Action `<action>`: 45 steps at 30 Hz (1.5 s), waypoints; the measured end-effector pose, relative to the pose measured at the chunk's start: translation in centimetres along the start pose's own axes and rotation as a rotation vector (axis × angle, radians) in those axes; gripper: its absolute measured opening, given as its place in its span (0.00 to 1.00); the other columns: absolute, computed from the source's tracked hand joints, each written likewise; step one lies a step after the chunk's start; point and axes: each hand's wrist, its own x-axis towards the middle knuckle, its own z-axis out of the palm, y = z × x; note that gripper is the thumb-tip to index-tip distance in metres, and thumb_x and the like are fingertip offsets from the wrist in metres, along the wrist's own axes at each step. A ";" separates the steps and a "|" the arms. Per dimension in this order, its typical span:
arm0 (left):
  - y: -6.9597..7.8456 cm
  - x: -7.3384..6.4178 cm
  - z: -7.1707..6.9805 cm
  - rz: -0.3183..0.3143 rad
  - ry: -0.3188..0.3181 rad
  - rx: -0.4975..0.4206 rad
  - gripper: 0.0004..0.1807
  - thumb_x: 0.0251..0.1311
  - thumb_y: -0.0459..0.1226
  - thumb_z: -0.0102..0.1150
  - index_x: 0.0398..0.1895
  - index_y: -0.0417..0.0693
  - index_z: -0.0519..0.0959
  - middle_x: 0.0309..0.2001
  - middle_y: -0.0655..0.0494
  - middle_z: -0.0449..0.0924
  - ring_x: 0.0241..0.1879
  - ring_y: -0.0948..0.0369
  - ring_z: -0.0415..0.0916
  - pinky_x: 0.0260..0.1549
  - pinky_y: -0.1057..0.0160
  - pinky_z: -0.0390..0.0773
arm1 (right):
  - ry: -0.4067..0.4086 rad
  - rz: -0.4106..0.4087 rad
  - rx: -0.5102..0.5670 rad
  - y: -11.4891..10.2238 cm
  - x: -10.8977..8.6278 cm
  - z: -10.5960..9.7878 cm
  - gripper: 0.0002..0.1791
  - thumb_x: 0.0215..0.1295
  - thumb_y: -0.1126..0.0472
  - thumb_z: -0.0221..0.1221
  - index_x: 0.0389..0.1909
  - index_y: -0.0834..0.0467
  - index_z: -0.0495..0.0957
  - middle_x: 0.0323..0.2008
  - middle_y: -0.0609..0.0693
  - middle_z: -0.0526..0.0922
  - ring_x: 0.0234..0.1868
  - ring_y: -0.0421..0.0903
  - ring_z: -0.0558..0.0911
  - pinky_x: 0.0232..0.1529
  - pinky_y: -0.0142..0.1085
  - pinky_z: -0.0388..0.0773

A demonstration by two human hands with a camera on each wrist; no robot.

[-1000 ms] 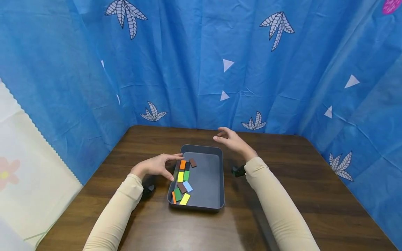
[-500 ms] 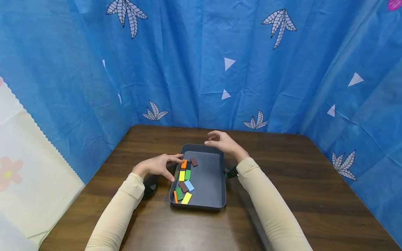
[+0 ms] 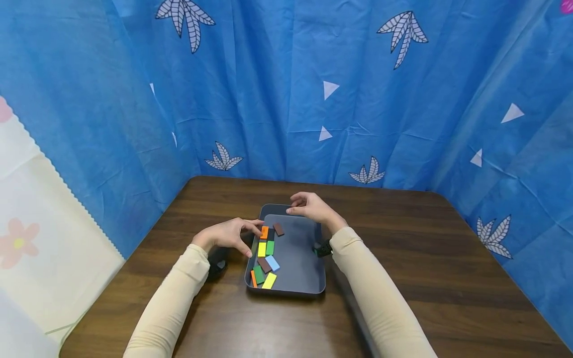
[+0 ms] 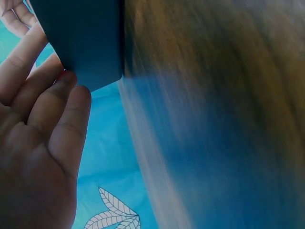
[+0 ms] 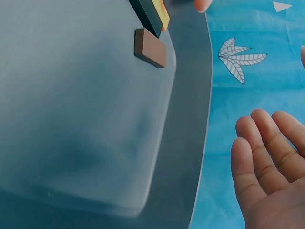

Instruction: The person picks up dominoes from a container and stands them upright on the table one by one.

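A dark grey tray [image 3: 297, 268] holds several coloured rectangular blocks along its left side. My left hand [image 3: 226, 234] spans the tray's left wall, thumb spread from the fingers; its fingertips are at an orange block [image 3: 264, 232], contact unclear. In the left wrist view the fingers [image 4: 69, 129] lie beside the tray's outer wall [image 4: 88, 43]. My right hand [image 3: 312, 208] hovers over the far right corner, loosely bent and holding nothing. Nearest to it inside lies a brown block [image 3: 279, 229], beside a black block [image 5: 147, 16].
Yellow [image 3: 261, 249], green [image 3: 270, 247], light blue [image 3: 272, 263] and other blocks lie farther down the tray's left side. The tray stands on a brown wooden table [image 3: 429, 278]. A blue curtain [image 3: 286, 89] hangs behind, and a pale cloth [image 3: 49, 238] at left.
My right hand has moved left and a little nearer, from beyond the tray's right side to over its far corner. The left hand has hardly moved. The view has shifted slightly.
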 end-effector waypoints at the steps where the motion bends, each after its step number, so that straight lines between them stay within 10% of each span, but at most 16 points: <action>1: 0.0 0.0 0.0 0.001 -0.001 0.000 0.32 0.45 0.42 0.80 0.58 0.52 0.82 0.78 0.54 0.58 0.77 0.41 0.50 0.70 0.31 0.56 | -0.003 -0.001 0.007 0.0 0.1 0.2 0.29 0.65 0.56 0.66 0.63 0.64 0.73 0.52 0.60 0.81 0.52 0.53 0.80 0.54 0.45 0.81; 45: 0.6 0.1 0.1 -0.029 -0.004 0.023 0.25 0.45 0.42 0.81 0.49 0.56 0.84 0.77 0.54 0.61 0.78 0.43 0.50 0.70 0.33 0.58 | -0.089 0.095 -0.070 1.6 1.2 4.9 0.29 0.60 0.60 0.69 0.63 0.61 0.76 0.53 0.57 0.81 0.53 0.52 0.79 0.58 0.47 0.79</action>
